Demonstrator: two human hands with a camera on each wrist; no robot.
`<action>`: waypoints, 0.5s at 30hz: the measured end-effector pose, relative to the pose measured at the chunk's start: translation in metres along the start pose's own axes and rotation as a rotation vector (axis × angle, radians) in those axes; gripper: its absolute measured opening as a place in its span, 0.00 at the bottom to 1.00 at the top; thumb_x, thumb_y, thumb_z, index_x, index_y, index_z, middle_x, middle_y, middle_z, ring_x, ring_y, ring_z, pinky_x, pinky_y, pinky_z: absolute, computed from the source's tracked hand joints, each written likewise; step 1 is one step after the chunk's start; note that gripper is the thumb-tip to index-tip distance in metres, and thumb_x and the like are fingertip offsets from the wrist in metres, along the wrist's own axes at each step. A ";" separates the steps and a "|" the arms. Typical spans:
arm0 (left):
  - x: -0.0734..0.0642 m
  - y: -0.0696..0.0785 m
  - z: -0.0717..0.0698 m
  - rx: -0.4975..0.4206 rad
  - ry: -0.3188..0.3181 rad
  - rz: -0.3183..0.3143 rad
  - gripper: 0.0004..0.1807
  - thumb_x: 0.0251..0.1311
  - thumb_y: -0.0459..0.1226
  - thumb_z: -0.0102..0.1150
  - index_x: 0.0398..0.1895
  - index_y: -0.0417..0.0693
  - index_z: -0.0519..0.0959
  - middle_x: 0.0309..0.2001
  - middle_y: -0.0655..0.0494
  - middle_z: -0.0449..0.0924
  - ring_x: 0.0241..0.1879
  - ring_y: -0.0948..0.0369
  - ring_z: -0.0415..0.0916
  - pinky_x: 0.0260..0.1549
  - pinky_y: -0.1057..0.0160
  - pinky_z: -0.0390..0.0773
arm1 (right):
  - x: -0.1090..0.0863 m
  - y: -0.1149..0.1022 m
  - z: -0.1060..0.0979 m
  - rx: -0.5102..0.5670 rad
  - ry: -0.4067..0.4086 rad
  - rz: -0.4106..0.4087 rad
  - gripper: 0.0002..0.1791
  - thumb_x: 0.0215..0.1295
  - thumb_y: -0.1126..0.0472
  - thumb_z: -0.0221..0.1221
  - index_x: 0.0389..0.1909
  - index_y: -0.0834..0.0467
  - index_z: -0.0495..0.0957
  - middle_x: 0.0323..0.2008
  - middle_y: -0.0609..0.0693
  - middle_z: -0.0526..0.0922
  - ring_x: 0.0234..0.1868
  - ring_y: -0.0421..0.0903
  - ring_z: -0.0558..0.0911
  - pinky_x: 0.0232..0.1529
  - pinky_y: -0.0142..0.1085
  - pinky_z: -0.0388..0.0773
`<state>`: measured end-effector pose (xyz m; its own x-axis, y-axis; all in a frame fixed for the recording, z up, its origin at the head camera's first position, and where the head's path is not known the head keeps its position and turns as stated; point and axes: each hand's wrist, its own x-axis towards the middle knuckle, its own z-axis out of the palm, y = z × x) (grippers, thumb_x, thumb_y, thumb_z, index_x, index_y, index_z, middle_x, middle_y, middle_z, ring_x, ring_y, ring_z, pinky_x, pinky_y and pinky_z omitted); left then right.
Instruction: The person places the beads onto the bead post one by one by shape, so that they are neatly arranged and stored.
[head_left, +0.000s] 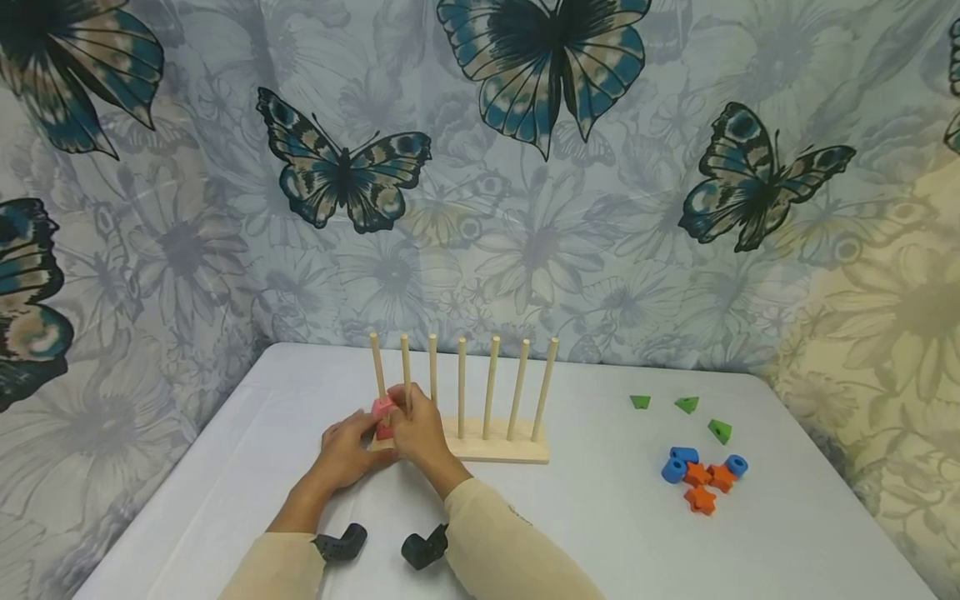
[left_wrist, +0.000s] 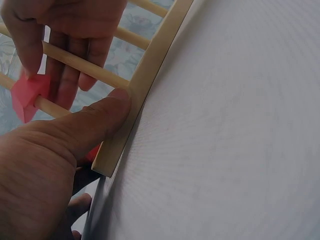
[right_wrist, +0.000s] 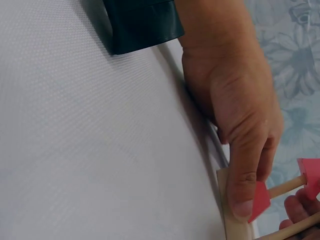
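Observation:
A wooden peg stand (head_left: 498, 450) with a row of upright pegs stands on the table. On its leftmost peg a pink block (head_left: 382, 407) sits partway up, with the peg through its hole. My right hand (head_left: 422, 433) pinches this block at its side. Lower on the same peg, a second pink block (right_wrist: 259, 201) lies against the base, partly covered by a thumb. My left hand (head_left: 347, 452) grips the left end of the base, its thumb (left_wrist: 107, 112) along the front edge and its other fingers mostly hidden behind.
To the right lie several green triangular blocks (head_left: 720, 431), blue cylinders (head_left: 673, 470) and orange star blocks (head_left: 701, 499), grouped loosely on the white table (head_left: 600, 533). A butterfly-patterned cloth (head_left: 540, 250) hangs behind the table. Dark wrist devices (head_left: 341, 543) are worn on both wrists.

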<state>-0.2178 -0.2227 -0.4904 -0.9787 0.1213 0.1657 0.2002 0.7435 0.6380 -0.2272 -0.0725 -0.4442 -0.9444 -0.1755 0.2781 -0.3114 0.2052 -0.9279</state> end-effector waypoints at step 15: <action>0.001 0.002 0.000 -0.018 0.013 0.013 0.36 0.45 0.47 0.75 0.58 0.42 0.77 0.60 0.43 0.74 0.67 0.41 0.57 0.63 0.40 0.44 | -0.005 0.011 0.001 -0.115 0.004 0.010 0.11 0.64 0.73 0.54 0.46 0.63 0.76 0.43 0.53 0.82 0.45 0.45 0.81 0.47 0.38 0.76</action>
<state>-0.2179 -0.2208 -0.4893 -0.9753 0.1224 0.1840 0.2141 0.7300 0.6491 -0.2259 -0.0705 -0.4562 -0.9480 -0.1692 0.2696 -0.3114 0.3164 -0.8961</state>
